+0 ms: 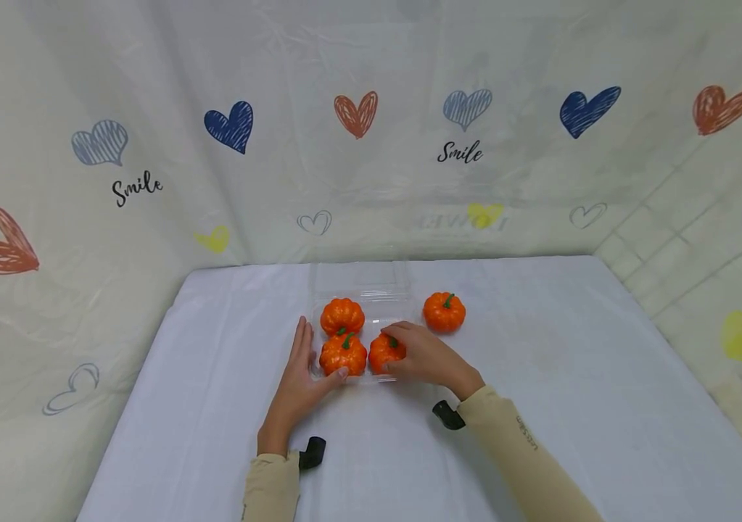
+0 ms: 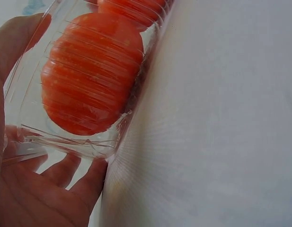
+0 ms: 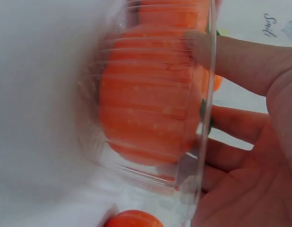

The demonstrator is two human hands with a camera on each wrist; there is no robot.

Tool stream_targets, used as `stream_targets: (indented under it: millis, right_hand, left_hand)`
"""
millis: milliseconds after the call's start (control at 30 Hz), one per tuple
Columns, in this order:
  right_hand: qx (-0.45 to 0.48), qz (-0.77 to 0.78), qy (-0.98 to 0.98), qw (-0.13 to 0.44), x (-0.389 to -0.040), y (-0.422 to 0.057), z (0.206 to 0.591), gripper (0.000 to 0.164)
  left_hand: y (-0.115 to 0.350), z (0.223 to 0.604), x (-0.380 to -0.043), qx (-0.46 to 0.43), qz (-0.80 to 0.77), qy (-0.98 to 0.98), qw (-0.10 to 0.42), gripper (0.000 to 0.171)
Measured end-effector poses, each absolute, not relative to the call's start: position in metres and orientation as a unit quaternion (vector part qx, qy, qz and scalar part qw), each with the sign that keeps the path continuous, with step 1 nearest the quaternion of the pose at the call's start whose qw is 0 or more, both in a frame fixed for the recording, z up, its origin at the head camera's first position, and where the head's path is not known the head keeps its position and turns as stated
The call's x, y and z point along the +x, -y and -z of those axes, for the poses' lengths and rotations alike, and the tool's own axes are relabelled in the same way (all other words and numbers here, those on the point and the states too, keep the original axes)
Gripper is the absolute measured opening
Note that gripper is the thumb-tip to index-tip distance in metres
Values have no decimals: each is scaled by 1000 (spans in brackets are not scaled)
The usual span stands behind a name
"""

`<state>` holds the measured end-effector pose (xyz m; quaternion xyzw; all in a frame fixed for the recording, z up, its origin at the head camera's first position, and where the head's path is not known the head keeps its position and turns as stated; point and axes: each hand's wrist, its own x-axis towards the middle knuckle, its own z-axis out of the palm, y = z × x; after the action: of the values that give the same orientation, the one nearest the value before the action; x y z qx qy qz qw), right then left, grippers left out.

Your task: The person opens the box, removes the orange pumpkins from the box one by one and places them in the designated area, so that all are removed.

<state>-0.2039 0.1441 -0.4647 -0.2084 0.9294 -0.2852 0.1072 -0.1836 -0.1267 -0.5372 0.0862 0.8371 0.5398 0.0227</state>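
A clear plastic clamshell container lies with its lid raised at the back. Inside are two small orange pumpkins on the left, the rear pumpkin and the front pumpkin, plus a right pumpkin. My left hand rests against the container's front left corner, fingers straight along the side and thumb at the front rim. With thumb and fingers my right hand holds the right pumpkin from above, partly covering it. Through the wall, the left wrist view shows a ribbed pumpkin.
Another orange pumpkin sits on the white-covered table, right of the container. A pale curtain printed with hearts and "Smile" hangs behind the table. Black wrist cameras stick out from both sleeves.
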Motion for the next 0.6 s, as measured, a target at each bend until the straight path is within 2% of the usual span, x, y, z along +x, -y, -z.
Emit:
stream_targets:
  millis: [267, 600]
  right_hand:
    - [-205, 308, -924, 93, -200, -147, 465, 60]
    - [-222, 366, -904, 19, -196, -152, 464, 58]
  left_hand:
    - [126, 536, -183, 87, -541, -836, 26, 123]
    - [127, 537, -184, 86, -541, -836, 24, 122]
